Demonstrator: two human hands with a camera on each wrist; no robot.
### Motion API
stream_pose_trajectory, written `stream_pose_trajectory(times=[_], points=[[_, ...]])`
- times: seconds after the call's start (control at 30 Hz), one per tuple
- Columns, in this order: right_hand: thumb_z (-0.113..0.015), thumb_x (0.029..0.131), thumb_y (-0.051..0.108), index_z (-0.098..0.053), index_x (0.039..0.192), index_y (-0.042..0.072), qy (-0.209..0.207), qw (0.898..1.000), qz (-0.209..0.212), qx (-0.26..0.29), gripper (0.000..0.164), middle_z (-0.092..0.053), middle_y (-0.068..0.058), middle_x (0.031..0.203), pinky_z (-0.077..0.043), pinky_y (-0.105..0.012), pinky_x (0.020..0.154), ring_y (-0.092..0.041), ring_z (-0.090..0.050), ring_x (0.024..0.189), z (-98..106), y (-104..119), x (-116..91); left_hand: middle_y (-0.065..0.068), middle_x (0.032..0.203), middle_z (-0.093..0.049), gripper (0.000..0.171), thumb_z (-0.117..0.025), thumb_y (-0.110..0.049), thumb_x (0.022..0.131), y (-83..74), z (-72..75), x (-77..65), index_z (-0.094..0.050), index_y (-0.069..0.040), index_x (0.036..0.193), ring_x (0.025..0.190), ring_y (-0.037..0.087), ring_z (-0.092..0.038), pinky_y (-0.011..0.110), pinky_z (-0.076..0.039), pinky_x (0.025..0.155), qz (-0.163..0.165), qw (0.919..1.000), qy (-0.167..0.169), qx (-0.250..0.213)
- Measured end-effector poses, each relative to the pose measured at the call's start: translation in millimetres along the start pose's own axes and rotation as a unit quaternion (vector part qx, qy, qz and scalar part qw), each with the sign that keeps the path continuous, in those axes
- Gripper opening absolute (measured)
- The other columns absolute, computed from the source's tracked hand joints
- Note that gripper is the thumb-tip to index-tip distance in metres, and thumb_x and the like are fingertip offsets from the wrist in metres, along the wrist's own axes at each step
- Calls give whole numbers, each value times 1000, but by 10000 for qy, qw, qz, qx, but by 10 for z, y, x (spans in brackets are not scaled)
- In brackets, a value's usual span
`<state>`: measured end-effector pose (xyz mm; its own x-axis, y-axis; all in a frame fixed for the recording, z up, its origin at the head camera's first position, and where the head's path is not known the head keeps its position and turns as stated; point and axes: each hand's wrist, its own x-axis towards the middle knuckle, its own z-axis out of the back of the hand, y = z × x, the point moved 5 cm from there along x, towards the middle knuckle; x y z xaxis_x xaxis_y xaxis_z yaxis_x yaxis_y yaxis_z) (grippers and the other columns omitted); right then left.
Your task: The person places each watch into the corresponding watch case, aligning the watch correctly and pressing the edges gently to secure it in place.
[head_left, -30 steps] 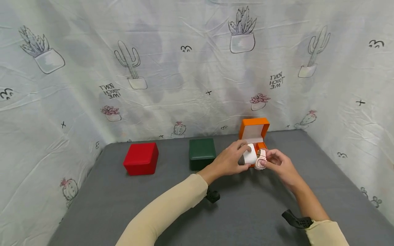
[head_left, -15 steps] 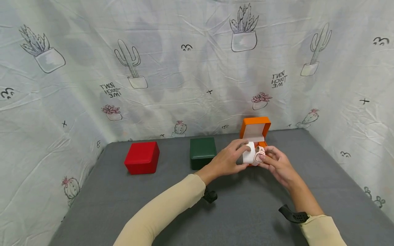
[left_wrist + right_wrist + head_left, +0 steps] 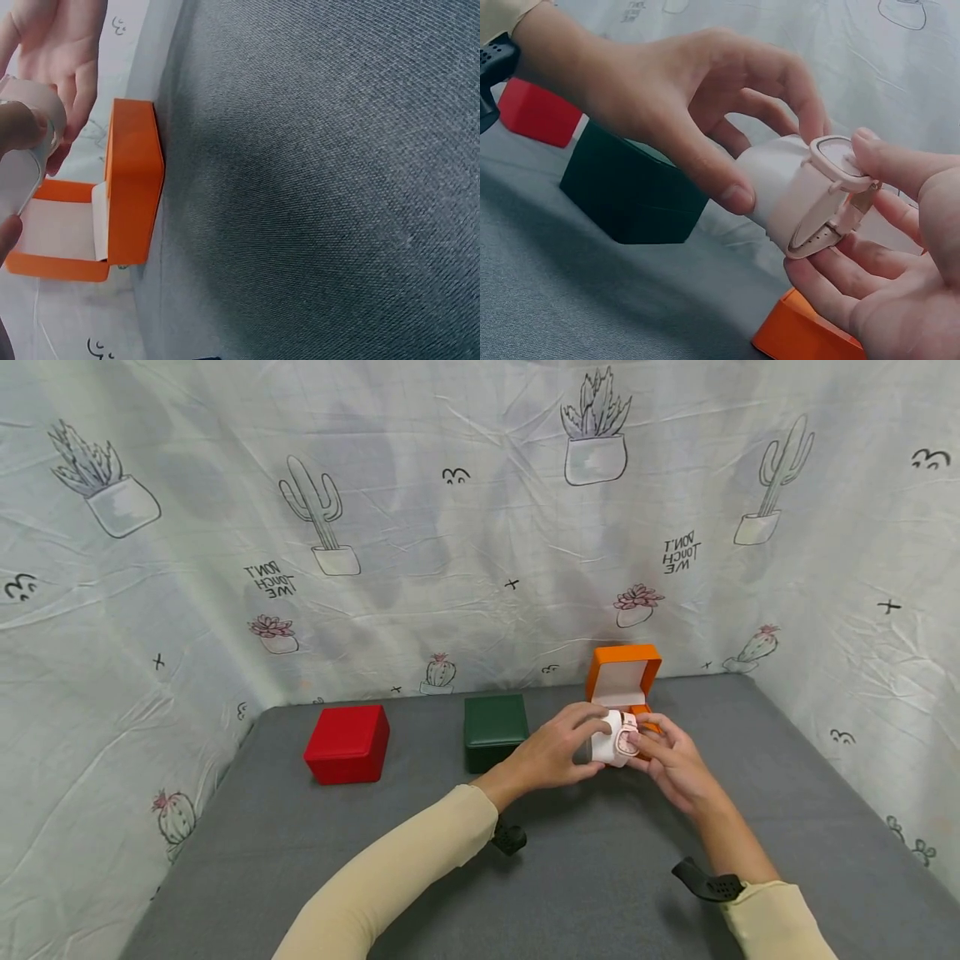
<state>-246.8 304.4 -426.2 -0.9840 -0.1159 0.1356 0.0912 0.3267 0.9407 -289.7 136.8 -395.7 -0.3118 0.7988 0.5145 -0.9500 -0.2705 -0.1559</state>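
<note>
My left hand (image 3: pixel 551 747) grips a white watch cushion (image 3: pixel 769 169) between its thumb and fingers. My right hand (image 3: pixel 678 768) pinches a pink watch (image 3: pixel 802 210), with the thumb on its face and fingertips under the strap. The buckled strap forms a loop, and its near side lies right against the cushion's end in the right wrist view. Both things are held above the front of the orange box (image 3: pixel 626 653), whose lid stands up with a white lining. In the left wrist view the orange box (image 3: pixel 135 180) sits on the cloth below the hands.
A dark green box (image 3: pixel 495 722), closed, stands just left of the left hand. Farther left is a closed red box (image 3: pixel 347 743). Grey cloth (image 3: pixel 420 827) covers the table, and a white printed curtain (image 3: pixel 420 527) hangs behind and at both sides.
My right hand has brought the watch leftward to the white cushion, so the strap now overlaps the cushion's end. The left hand has kept its grip, nearly in place.
</note>
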Motion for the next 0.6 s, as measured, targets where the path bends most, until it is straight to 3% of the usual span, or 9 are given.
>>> stream_pose_trajectory(times=[0.13,0.3,0.47,0.6], points=[[-46,101,5,-44,126,12,-145,9997,-64,-181,26,-62,4,112,-58,-28,80,-7,-65,97,-8,-17,8,7,138,-49,42,-77,-27,82,-8,-3,-8,-57,-13,116,132,20,-45,26,-39,110,-103,9999,-36,-106],[-49,101,10,-27,149,0,-281,9982,-141,-514,54,-61,10,118,-57,-25,81,-4,-64,100,-23,-34,10,8,136,-50,43,-79,-25,80,-10,-14,-17,-58,-13,115,130,20,-46,26,-40,110,-127,9998,-108,-133],[-50,101,11,-17,149,-10,-309,9972,-73,-682,63,-56,17,126,-56,-22,82,-1,-62,103,-30,-40,2,8,134,-52,42,-80,-25,80,-20,-19,-15,-59,-12,114,129,20,-46,27,-40,110,-161,9996,-176,-138],[-49,101,16,-18,150,-7,-211,9960,-183,-847,62,-47,13,140,-55,-21,84,1,-60,107,-54,-53,1,8,133,-52,38,-78,-24,81,-46,-26,-7,-59,-12,112,129,20,-46,25,-39,110,-298,9993,-176,-153]])
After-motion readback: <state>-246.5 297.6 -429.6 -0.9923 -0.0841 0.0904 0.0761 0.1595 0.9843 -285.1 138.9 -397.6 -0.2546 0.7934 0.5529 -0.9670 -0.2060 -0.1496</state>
